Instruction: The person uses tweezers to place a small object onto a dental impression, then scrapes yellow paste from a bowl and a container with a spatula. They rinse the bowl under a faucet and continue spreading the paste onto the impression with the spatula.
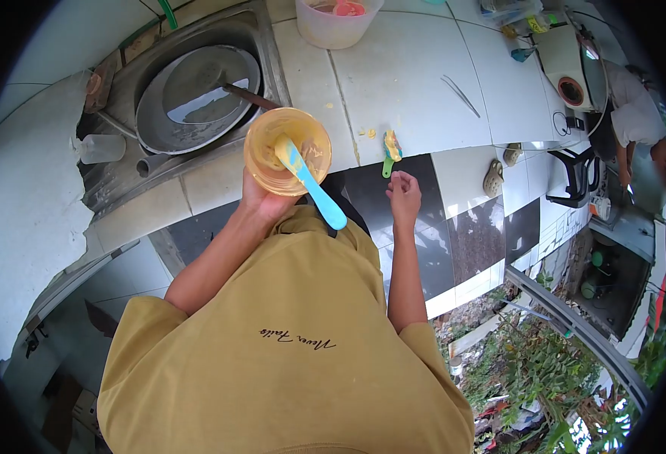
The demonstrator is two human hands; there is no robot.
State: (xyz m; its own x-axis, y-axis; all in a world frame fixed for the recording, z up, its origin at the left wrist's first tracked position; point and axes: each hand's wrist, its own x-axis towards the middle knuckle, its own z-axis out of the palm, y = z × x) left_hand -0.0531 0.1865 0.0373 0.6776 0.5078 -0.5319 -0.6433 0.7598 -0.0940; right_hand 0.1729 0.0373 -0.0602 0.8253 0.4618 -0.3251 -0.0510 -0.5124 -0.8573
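My left hand (265, 198) is wrapped around a translucent orange-tinted tub (259, 166), its inner wall smeared with yellow cream. A spatula with a light blue handle (319, 195) leans in the tub, its cream-coated end inside and its handle sticking out over the rim toward my body. By the counter's front edge lies a small green-handled spatula (389, 154), its head covered in yellow cream. My right hand (404, 198) hovers just beside that green handle, fingers loosely bent and slightly apart, apparently holding nothing.
Left of the tub is a metal sink (275, 68) holding a large pan (147, 136) with water. On the tiled counter (393, 72) are cream blobs (371, 133), metal tweezers (461, 96) and a white bucket (333, 29). Another person (635, 106) stands at far right.
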